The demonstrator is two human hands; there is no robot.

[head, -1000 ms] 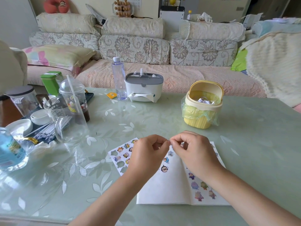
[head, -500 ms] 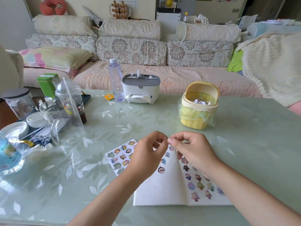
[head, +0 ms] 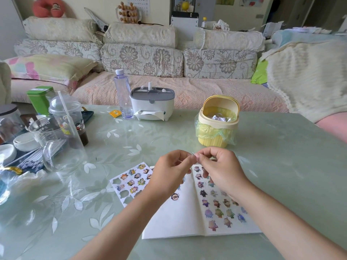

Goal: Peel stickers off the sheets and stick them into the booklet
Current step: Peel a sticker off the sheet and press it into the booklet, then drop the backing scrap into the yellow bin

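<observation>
Green table (head: 281, 166) bears open booklet (head: 180, 218); left hand (head: 169, 175) and right hand (head: 223, 171) both pinch one sticker (head: 193, 156)

L hand (head: 170, 175), R hand (head: 223, 171) higher over booklet (head: 178, 218)

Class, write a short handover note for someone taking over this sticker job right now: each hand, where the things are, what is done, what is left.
Left hand: raised over the booklet, fingertips pinching a small pale sticker.
Right hand: pinching the same sticker from the other side.
Sticker sheet: flat on the table, beside the booklet's left page, with several slots empty.
Booklet: open flat. The right page carries rows of stickers, the left page only a few near the top.
Done: many stickers placed.
Left: probably press this one onto the left page, then peel those remaining on the sheet.
</observation>
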